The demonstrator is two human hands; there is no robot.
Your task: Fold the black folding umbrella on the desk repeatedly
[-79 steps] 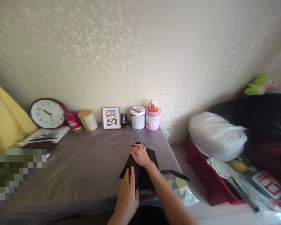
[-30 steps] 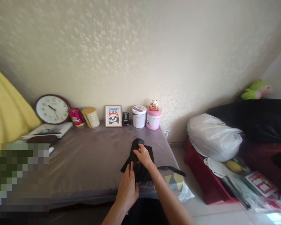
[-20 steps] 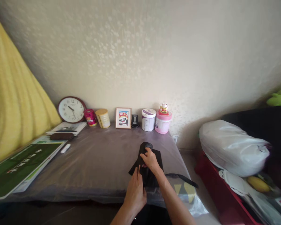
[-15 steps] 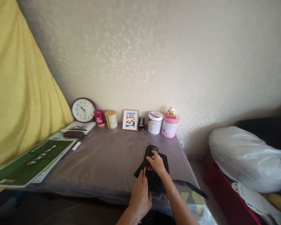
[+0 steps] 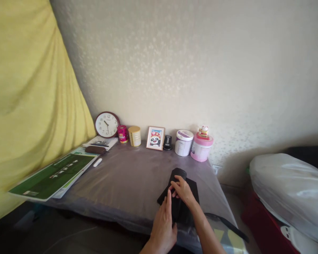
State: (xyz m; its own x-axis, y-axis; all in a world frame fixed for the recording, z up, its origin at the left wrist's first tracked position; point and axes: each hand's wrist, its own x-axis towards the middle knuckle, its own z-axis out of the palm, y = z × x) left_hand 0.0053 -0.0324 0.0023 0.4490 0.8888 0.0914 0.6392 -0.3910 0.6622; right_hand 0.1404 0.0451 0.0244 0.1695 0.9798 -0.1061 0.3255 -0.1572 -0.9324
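A black item (image 5: 192, 192) with flat angular panels and a thicker rounded piece (image 5: 178, 173) at its far end lies at the table's right front; its exact kind is unclear. My left hand (image 5: 163, 220) lies along its near left edge, fingers straight and together, the thumb against the near part. Over the middle of the item, my right hand (image 5: 181, 188) has its fingers bent and drawn together on the black surface. What sits under those fingertips is hidden. A black strap (image 5: 228, 225) trails from the item toward the right table edge.
Along the wall stand a clock (image 5: 107, 125), a pink tin (image 5: 122, 134), a yellow tin (image 5: 135, 136), a framed panda picture (image 5: 155, 138) and two tubs (image 5: 183, 144). A green board (image 5: 60, 173) lies left, and a white bag (image 5: 288, 183) bulges beyond the table's right edge.
The view has shifted, so the whole scene sits further right. My right hand's fingers have spread slightly and lie closer to my left fingertips. The black item stays in place on the table.
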